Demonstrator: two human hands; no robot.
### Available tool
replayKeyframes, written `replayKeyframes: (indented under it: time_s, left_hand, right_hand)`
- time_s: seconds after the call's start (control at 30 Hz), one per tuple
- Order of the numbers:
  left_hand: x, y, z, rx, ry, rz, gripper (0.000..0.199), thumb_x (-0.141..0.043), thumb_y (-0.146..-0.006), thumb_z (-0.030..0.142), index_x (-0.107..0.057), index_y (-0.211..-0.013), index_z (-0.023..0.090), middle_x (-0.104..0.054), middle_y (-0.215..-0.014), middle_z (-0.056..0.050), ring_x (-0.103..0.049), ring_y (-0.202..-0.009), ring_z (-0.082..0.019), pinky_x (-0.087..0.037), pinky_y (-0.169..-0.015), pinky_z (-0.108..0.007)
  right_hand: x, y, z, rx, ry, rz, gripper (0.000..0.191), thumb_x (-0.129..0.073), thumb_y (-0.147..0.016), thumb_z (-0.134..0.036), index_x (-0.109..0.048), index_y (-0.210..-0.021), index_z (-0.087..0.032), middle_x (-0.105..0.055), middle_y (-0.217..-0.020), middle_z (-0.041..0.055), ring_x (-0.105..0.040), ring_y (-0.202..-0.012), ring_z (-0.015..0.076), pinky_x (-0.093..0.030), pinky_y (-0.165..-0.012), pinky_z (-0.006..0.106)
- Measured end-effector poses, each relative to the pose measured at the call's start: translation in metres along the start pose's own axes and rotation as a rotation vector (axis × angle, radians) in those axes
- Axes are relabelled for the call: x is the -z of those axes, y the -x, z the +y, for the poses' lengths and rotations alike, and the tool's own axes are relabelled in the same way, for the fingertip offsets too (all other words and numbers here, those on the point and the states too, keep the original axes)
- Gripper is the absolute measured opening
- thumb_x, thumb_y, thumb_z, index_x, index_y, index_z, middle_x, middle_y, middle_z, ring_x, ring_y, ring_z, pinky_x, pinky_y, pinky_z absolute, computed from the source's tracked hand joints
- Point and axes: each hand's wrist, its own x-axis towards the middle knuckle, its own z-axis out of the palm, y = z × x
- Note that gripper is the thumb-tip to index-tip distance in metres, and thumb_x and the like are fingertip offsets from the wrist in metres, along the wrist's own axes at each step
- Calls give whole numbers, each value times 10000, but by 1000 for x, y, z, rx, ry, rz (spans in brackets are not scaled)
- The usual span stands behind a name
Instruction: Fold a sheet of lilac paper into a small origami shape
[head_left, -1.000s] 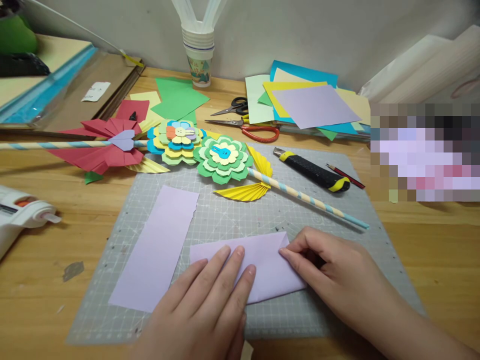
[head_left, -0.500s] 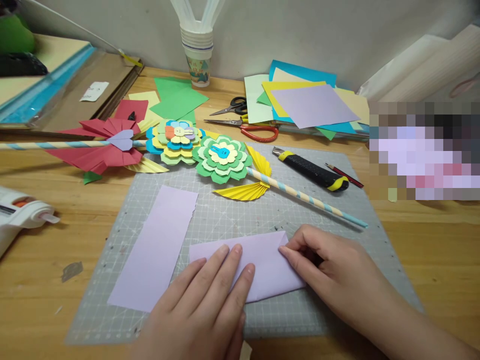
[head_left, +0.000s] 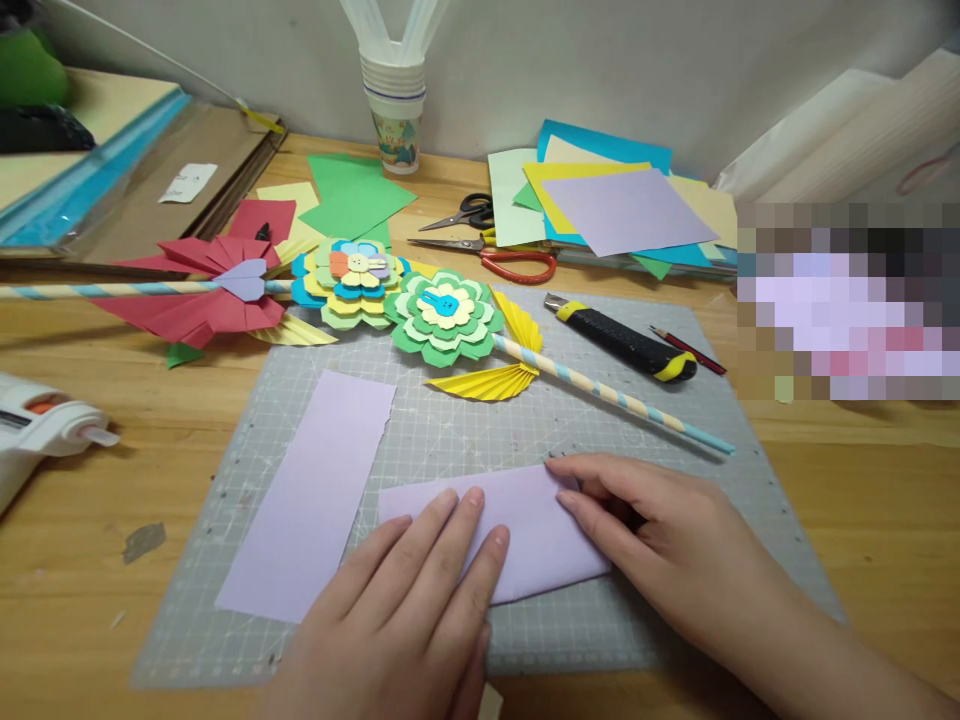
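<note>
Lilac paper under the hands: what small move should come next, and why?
Probably press the top right corner flat with the right hand: its thumb and forefinger are at that corner, while the left hand lies spread across the lilac paper, seemingly steadying it.

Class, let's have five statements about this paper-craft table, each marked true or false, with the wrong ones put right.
1. The left hand rests on lilac paper. True.
2. The right hand grips the box cutter. False: it touches the same lilac paper.
3. The glue gun lies on the cutting mat. False: it is left of the cutting mat.
4. The stacked cups stand upright. True.
5. Every edge of the separate lilac strip is smooth. False: one is partly jagged.
</note>
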Motion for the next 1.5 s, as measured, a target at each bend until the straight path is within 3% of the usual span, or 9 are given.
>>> replayKeyframes:
  time_s: [0.23,0.37,0.5,0.73,1.03,1.13,1.27,1.37,1.5]
  left_hand:
    - [8,-7,-7,-111,-112,-29,412,-427,-921,284,-590,-1279,159,-615,-1331,-24,-570,-1192,-165,-381,-972,-309]
    - [10,-9,-5,-94,-86,1,387,-434,-929,268,-610,-1253,150,-621,-1321,-26,-582,-1184,-172,-397,-967,-318]
    - [12,-9,-2,-72,-66,26,372,-438,-931,271,-628,-1227,152,-624,-1311,-38,-599,-1170,-173,-415,-952,-326]
    - [14,-6,6,-15,-27,-5,391,-452,-913,254,-608,-1258,156,-583,-1363,-45,-588,-1193,-200,-424,-984,-364]
    - [15,-7,9,-3,-34,-44,422,-471,-885,248,-592,-1274,140,-582,-1366,-71,-576,-1211,-232,-424,-995,-405]
    - [17,-8,21,32,-61,-76,420,-497,-881,273,-589,-1284,197,-575,-1371,-107,-569,-1223,-268,-391,-1020,-438]
    - [15,-4,40,93,-68,-69,498,-639,-801,542,-592,-1264,364,-536,-1403,-137,-507,-1282,-353,-280,-1078,-520]
    - [14,5,44,62,-84,-1,567,-601,-799,632,-595,-1272,319,-482,-1459,-104,-439,-1349,-291,-84,-1173,-475]
    - [22,21,39,21,-173,60,441,-513,-927,468,-592,-1284,221,-556,-1401,-54,-483,-1299,-219,44,-1198,-402]
  right_hand:
    - [4,1,-2,26,26,-28,214,-501,-937,-254,-654,-1086,-240,-709,-959,35,-668,-825,180,-534,-710,307]
    - [11,14,-18,237,189,65,265,-487,-943,-277,-631,-1153,-205,-629,-891,77,-599,-759,200,-478,-616,314]
    - [4,27,-41,445,224,-4,261,-471,-935,-282,-684,-1052,-187,-609,-783,66,-519,-689,208,-415,-584,333]
    - [-19,47,-44,450,233,-37,307,-441,-965,-298,-667,-1134,-176,-595,-831,59,-463,-748,221,-327,-650,359]
    - [-3,83,-11,199,312,81,309,-407,-990,-272,-654,-1173,-247,-539,-775,20,-460,-724,191,-240,-655,345]
    - [-3,84,-3,141,247,105,318,-376,-1011,-287,-672,-1122,-249,-540,-763,16,-479,-728,185,-245,-663,347]
    - [-6,80,-2,106,172,128,332,-370,-1014,-298,-696,-996,-239,-545,-738,13,-492,-732,186,-257,-678,355]
    - [-7,80,-2,102,171,135,337,-373,-1011,-307,-699,-950,-244,-550,-733,14,-494,-733,191,-256,-682,359]
    - [-6,81,-3,102,181,138,348,-378,-1008,-313,-702,-897,-252,-550,-724,9,-494,-724,189,-254,-681,355]
